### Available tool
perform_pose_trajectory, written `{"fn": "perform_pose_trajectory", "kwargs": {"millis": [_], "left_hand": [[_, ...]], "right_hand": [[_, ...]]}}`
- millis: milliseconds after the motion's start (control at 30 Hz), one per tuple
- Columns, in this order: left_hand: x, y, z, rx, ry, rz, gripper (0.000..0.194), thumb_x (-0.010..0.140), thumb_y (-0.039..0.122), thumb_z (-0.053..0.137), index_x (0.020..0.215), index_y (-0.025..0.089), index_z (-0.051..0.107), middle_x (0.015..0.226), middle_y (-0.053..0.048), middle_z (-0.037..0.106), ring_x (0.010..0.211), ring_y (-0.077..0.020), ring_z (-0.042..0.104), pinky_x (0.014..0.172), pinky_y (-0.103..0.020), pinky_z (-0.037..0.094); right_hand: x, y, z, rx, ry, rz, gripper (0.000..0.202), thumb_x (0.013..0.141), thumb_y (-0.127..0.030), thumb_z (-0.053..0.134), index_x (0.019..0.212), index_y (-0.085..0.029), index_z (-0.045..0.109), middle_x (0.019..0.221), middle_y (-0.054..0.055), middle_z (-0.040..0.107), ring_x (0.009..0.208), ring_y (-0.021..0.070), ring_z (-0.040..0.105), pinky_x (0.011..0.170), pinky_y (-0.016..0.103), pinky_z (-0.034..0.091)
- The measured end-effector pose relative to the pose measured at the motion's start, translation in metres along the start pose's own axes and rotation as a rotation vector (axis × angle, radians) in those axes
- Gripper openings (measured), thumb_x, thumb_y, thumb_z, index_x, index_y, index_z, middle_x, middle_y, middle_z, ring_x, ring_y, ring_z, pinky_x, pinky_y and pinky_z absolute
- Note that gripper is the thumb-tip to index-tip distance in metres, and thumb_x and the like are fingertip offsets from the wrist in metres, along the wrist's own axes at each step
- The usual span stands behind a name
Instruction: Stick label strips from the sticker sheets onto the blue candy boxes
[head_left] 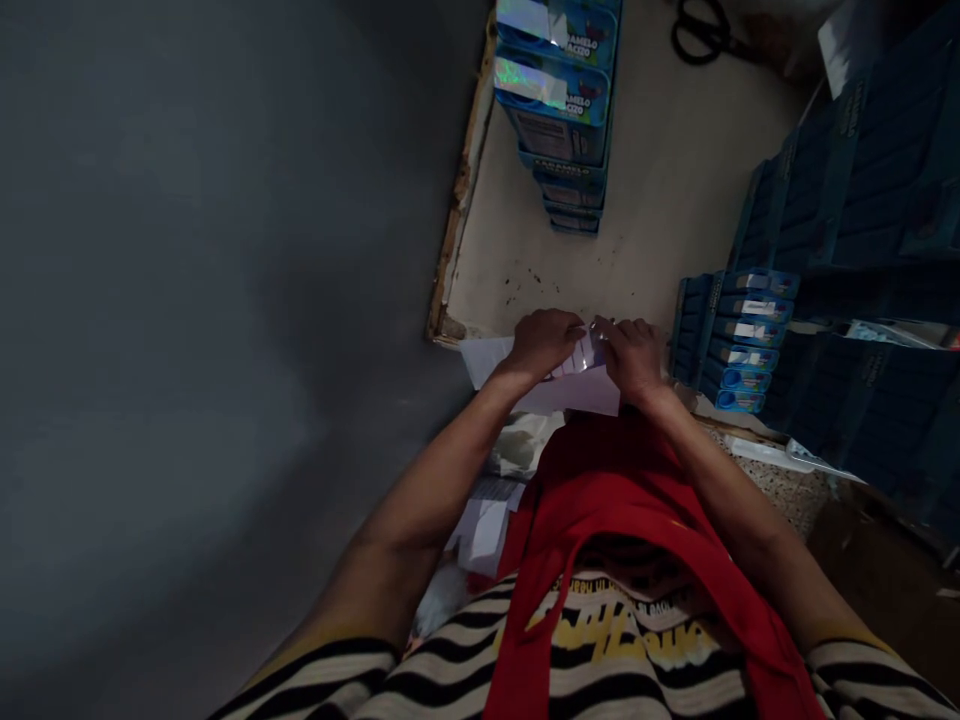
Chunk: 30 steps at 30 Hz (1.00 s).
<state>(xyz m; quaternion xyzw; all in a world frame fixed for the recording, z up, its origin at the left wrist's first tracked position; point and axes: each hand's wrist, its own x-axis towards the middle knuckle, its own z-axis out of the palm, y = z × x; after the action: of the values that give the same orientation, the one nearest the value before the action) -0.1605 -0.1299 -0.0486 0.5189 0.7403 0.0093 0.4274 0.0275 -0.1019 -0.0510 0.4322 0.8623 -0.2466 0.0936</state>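
Note:
Over the table's near edge, a white sheet of shiny stickers (574, 395) is stretched between my two hands. My left hand (545, 342) is closed, with thumb and fingers pinching the sheet's upper part. Close beside it, my right hand (634, 355) is also closed, its thumb and forefinger at a glossy strip on the sheet. Whether that strip is partly lifted I cannot tell. Beyond the hands stands a row of blue candy boxes (566, 120) lettered "CARAMELO", the nearer tops bearing shiny strips.
Several blue boxes (750, 330) are stacked at the right, beside larger dark blue stacks (862, 190). Black-handled scissors (705, 35) lie at the far side of the pale table (660, 150). A grey wall (225, 300) borders the left. Papers (484, 525) lie below my left forearm.

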Motion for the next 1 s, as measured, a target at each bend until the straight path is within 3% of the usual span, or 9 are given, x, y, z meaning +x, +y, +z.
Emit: {"fn": "perform_pose_trajectory", "kwargs": {"millis": [133, 300, 367, 500, 700, 800, 1000], "left_hand": [[0.001, 0.004, 0.0, 0.032, -0.02, -0.029, 0.033, 0.097, 0.034, 0.062, 0.117, 0.024, 0.086, 0.118, -0.011, 0.083, 0.115, -0.0331, 0.073, 0.093, -0.039, 0.051], [0.003, 0.008, -0.001, 0.06, 0.005, -0.066, 0.034, 0.097, 0.029, 0.059, 0.115, 0.024, 0.086, 0.119, -0.011, 0.082, 0.115, -0.0326, 0.072, 0.092, -0.039, 0.051], [0.003, 0.01, -0.002, 0.071, 0.005, -0.049, 0.033, 0.097, 0.028, 0.059, 0.115, 0.024, 0.086, 0.119, -0.012, 0.082, 0.117, -0.0336, 0.072, 0.093, -0.04, 0.05], [0.003, 0.017, -0.002, 0.062, -0.002, 0.005, 0.031, 0.096, 0.03, 0.06, 0.111, 0.023, 0.086, 0.118, -0.013, 0.082, 0.119, -0.0348, 0.072, 0.095, -0.04, 0.049], [0.008, 0.012, -0.004, -0.206, 0.0, -0.092, 0.027, 0.091, 0.032, 0.061, 0.095, 0.02, 0.085, 0.098, -0.01, 0.082, 0.099, -0.0287, 0.072, 0.083, -0.035, 0.049], [0.01, 0.006, -0.004, -0.331, 0.012, -0.106, 0.03, 0.091, 0.032, 0.057, 0.091, 0.017, 0.083, 0.09, -0.009, 0.08, 0.091, -0.0264, 0.07, 0.078, -0.034, 0.048], [0.013, 0.012, -0.001, -0.016, 0.067, -0.112, 0.025, 0.093, 0.032, 0.062, 0.097, 0.022, 0.084, 0.111, -0.013, 0.081, 0.111, -0.034, 0.071, 0.094, -0.042, 0.049]], "right_hand": [[0.003, -0.002, -0.005, -0.073, -0.048, -0.063, 0.044, 0.111, -0.024, 0.043, 0.146, -0.023, 0.069, 0.121, 0.017, 0.074, 0.114, 0.0326, 0.054, 0.096, 0.046, 0.03], [-0.007, -0.006, -0.018, -0.028, -0.119, -0.034, 0.027, 0.105, -0.031, 0.057, 0.109, -0.021, 0.081, 0.115, 0.015, 0.075, 0.114, 0.0328, 0.055, 0.095, 0.045, 0.031], [-0.009, -0.006, -0.022, 0.03, -0.091, 0.038, 0.025, 0.102, -0.033, 0.061, 0.116, -0.021, 0.079, 0.114, 0.014, 0.074, 0.112, 0.0317, 0.056, 0.094, 0.043, 0.032], [-0.003, -0.004, -0.024, 0.014, -0.003, 0.045, 0.046, 0.108, -0.034, 0.051, 0.151, -0.024, 0.064, 0.122, 0.015, 0.071, 0.116, 0.0331, 0.055, 0.094, 0.043, 0.031], [0.0, -0.006, -0.012, -0.054, -0.074, -0.016, 0.052, 0.112, -0.027, 0.039, 0.161, -0.023, 0.054, 0.126, 0.018, 0.071, 0.115, 0.0327, 0.054, 0.094, 0.045, 0.031], [-0.004, -0.005, -0.011, 0.0, -0.06, -0.003, 0.048, 0.11, -0.027, 0.045, 0.156, -0.024, 0.061, 0.123, 0.016, 0.072, 0.114, 0.0319, 0.056, 0.094, 0.043, 0.032], [-0.006, -0.005, -0.023, 0.229, 0.085, 0.118, 0.027, 0.095, -0.024, 0.062, 0.115, -0.022, 0.08, 0.104, 0.01, 0.075, 0.104, 0.0281, 0.064, 0.093, 0.039, 0.039]]}}
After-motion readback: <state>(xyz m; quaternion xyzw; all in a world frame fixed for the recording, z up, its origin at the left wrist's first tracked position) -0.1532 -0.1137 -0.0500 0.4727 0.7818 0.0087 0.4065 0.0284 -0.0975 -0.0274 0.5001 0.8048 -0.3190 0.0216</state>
